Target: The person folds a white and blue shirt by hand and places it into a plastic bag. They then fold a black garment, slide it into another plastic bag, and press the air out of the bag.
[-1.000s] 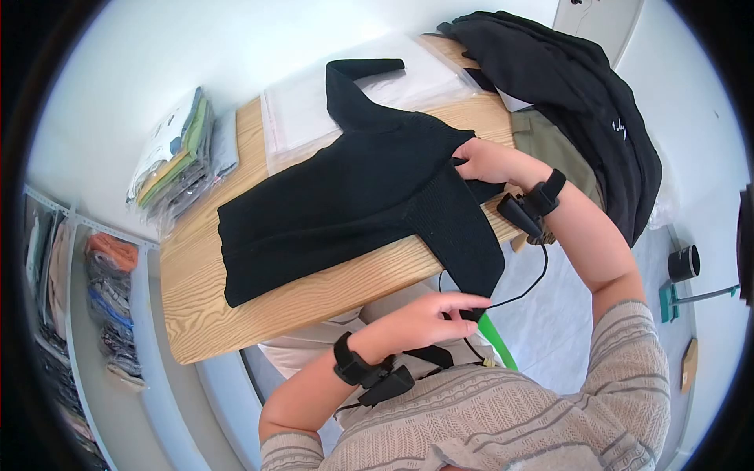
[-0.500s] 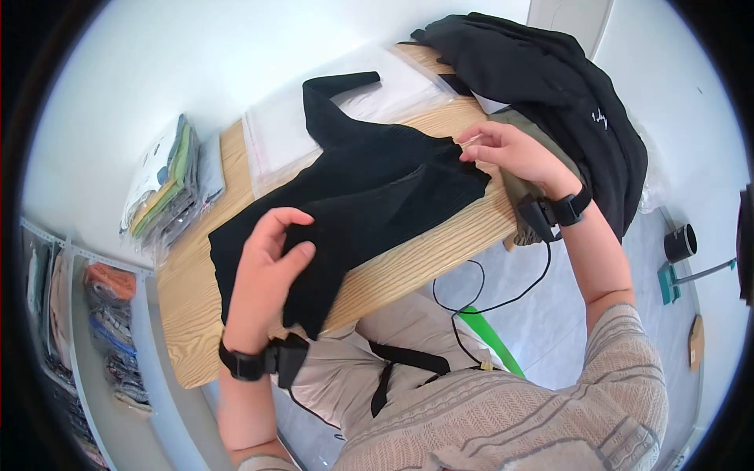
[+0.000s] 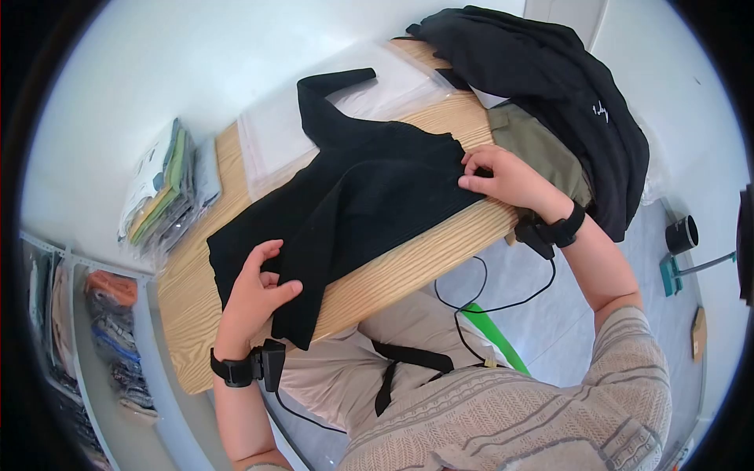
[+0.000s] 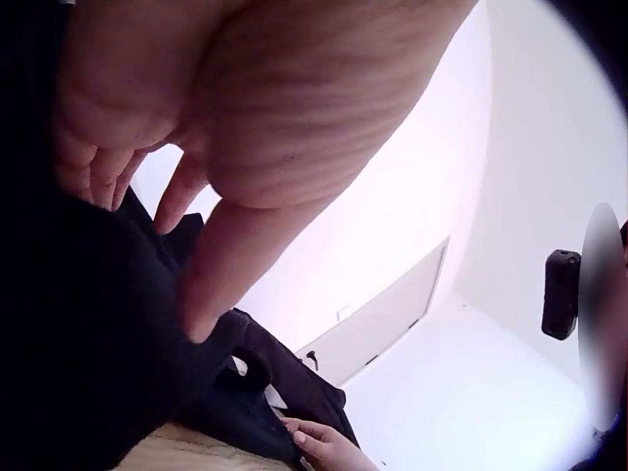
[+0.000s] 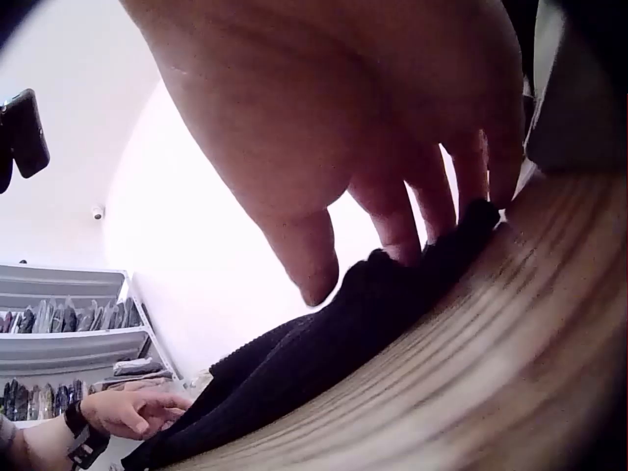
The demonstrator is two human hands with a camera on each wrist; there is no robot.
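Note:
A black knitted sweater (image 3: 393,177) lies across the wooden table, one sleeve (image 3: 306,275) folded over its body with the end hanging past the front edge. My left hand (image 3: 255,292) rests at that sleeve, thumb apart from relaxed fingers; in the left wrist view the hand (image 4: 285,128) is against dark cloth (image 4: 98,324). At the sweater's right end is my right hand (image 3: 510,180). The right wrist view shows this hand (image 5: 363,128) with its fingertips touching the cloth (image 5: 324,363) and the thumb standing off it.
Clear plastic bags (image 3: 275,129) lie under the far sleeve. Folded, bagged clothes (image 3: 169,188) are stacked at the table's left. Black garments (image 3: 550,86) and an olive one (image 3: 534,145) lie at the right. Shelves (image 3: 149,330) with packed clothes stand at the lower left.
My left hand has moved left from beside the right sleeve, which now lies folded over the body. My right hand has let go of the fabric and touches the sweater's right end.

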